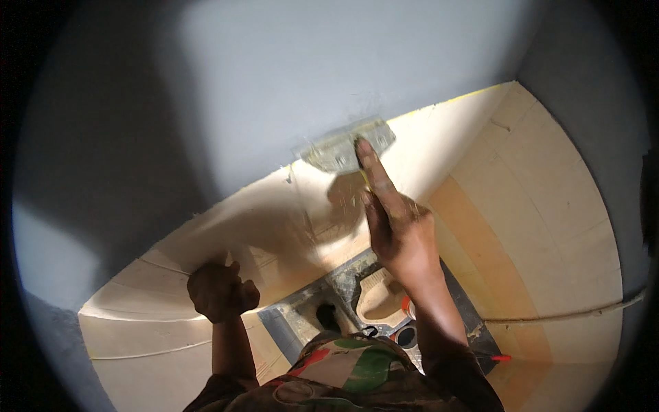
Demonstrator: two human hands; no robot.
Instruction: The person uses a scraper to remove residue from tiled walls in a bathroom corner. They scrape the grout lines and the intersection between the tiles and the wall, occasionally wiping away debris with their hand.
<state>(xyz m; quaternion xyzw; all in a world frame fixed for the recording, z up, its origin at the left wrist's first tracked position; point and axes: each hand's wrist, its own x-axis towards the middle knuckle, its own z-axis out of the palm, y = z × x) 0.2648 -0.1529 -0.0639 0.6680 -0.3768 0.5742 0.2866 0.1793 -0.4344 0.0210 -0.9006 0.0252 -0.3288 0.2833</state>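
My right hand (408, 233) grips a putty knife (336, 152) with a wide blade, its index finger stretched along the blade. The blade lies against the grey painted wall (274, 82), just above the line where the cream tiles (261, 206) begin. Its handle is mostly hidden in my fingers. Lower and to the left, my left hand (223, 292) is closed in front of the tiles, thumb up. Whether it holds anything is hidden. A thin yellow line (473, 95) runs along the top edge of the tiles on the right.
Below is a squat toilet pan (364, 316) set in a dirty floor. Near it stand an open container with a dark inside (406, 336) and an orange-rimmed one (410, 307). A pipe or cord (563, 315) crosses the right tiled wall, above a small red object (501, 358).
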